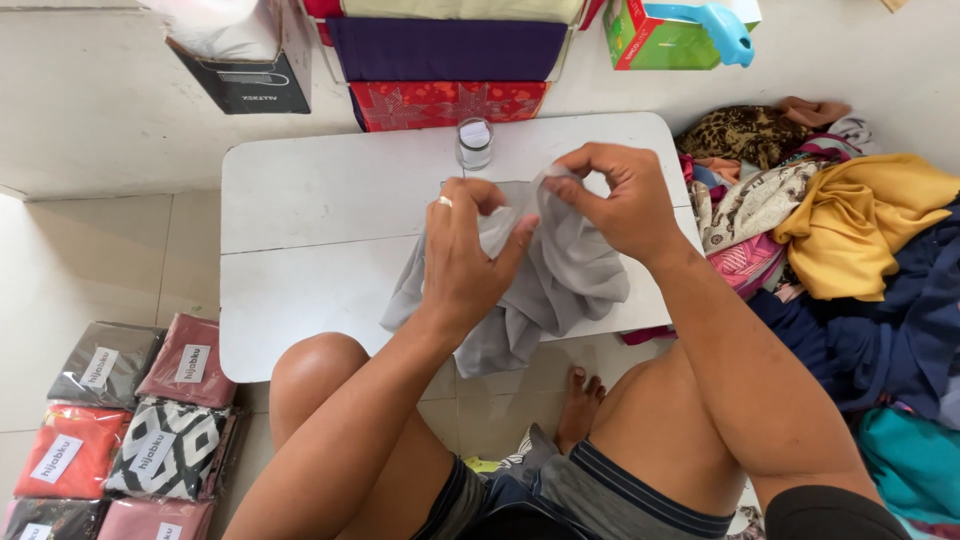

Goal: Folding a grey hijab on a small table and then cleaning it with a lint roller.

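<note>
While the person sits on the floor behind it, the low white table (300, 230) carries the work. To the person's right lies a heap of loose cloths (850, 240); to the left, flat packed cloths in clear bags (130, 420) lie in rows on the tiles. On the near right part of the table rests the grey cloth (560, 290), bunched, with its lower folds hanging over the table edge. The left hand (465, 255) is closed on the upper middle of the cloth, thumb pressed against fingers. The right hand (620, 195) pinches a raised corner between thumb and fingertips. Judged step: locating and separating an edge before spreading. The next move would call for drawing the hands apart to flatten the fabric. A small glass jar (474, 142) stands just behind the hands.
</note>
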